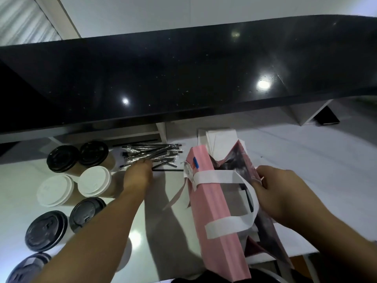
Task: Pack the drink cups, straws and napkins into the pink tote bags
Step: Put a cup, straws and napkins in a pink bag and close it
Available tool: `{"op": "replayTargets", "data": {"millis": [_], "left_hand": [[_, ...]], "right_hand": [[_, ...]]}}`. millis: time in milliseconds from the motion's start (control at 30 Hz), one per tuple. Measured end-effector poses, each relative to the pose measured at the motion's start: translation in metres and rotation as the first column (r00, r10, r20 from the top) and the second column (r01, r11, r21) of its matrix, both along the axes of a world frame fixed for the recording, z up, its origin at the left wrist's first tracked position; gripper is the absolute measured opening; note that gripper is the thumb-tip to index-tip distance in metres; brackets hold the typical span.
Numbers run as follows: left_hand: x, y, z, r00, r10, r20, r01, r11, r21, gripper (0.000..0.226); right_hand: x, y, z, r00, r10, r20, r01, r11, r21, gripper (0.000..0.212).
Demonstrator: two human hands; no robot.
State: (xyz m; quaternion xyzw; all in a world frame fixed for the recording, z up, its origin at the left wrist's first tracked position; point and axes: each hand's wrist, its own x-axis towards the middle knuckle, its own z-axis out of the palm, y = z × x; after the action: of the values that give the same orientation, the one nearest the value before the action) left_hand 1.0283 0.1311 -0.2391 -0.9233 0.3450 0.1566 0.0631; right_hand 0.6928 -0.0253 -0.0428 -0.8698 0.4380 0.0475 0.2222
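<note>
While the pink tote bag (pixel 216 203) stands open on the white worktop (pixel 326 160), the right hand (pixel 279 193) pinches the far wall of the bag at its rim, thumb and fingers curled over the edge, holding the mouth apart. A white handle strap (pixel 234 176) loops across the opening, and a second white strap crosses the near pink wall lower down. The bag's inside looks dark and mottled; what lies in it is too shadowed to tell.

The left hand (pixel 138 174) reaches forward to the pile of wrapped black straws (pixel 153 153), which lies on the worktop just left of the bag. Its fingertips are down among the straws, but they are hidden behind the knuckles, so I cannot tell whether this grip is pinching a straw or merely touching the pile.

To the left of that arm stands a cluster of lidded paper cups: two with black lids (pixel 77 157) at the back, two with white lids (pixel 75 186) in the middle, and more with black lids (pixel 65 223) nearer the person, one of them cut off by the frame's lower edge. A stack of white napkins (pixel 220 137) lies behind the bag, touching or nearly touching its far end. Above everything runs a glossy black counter ledge (pixel 183 78) that reflects ceiling lights.
</note>
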Motion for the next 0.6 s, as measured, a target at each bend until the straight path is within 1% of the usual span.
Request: {"op": "replayTargets", "data": {"millis": [133, 200, 267, 333, 400, 467, 600], "left_hand": [[0.002, -0.002, 0.004, 0.997, -0.077, -0.014, 0.078, 0.994, 0.072, 0.036], [-0.001, -0.003, 0.003, 0.993, -0.106, -0.050, 0.111, 0.988, 0.112, 0.036], [-0.004, 0.000, 0.002, 0.988, -0.135, -0.072, 0.143, 0.982, 0.125, 0.035], [-0.007, 0.004, 0.003, 0.981, -0.182, -0.062, 0.188, 0.975, 0.122, 0.035], [-0.009, 0.009, 0.006, 0.975, -0.208, -0.072, 0.215, 0.971, 0.104, 0.036], [-0.013, 0.014, 0.013, 0.977, -0.188, -0.096, 0.196, 0.978, 0.076, 0.033], [-0.029, 0.026, 0.047, 0.985, -0.087, -0.147, 0.074, 0.993, -0.093, 0.008]], "right_hand": [[0.002, 0.001, -0.001, 1.000, 0.003, 0.002, -0.003, 1.000, 0.012, 0.034], [0.003, 0.001, -0.001, 1.000, 0.008, 0.010, -0.008, 1.000, 0.015, 0.036], [0.004, 0.001, -0.001, 1.000, 0.017, 0.011, -0.017, 1.000, 0.018, 0.035], [0.005, 0.001, -0.001, 1.000, 0.023, 0.006, -0.023, 1.000, 0.019, 0.033], [0.005, 0.001, 0.001, 1.000, 0.030, -0.001, -0.030, 0.999, 0.026, 0.033], [0.005, 0.002, 0.003, 0.999, 0.045, -0.008, -0.044, 0.998, 0.036, 0.033], [0.004, -0.003, 0.007, 0.998, 0.070, -0.009, -0.069, 0.996, 0.056, 0.032]]}}
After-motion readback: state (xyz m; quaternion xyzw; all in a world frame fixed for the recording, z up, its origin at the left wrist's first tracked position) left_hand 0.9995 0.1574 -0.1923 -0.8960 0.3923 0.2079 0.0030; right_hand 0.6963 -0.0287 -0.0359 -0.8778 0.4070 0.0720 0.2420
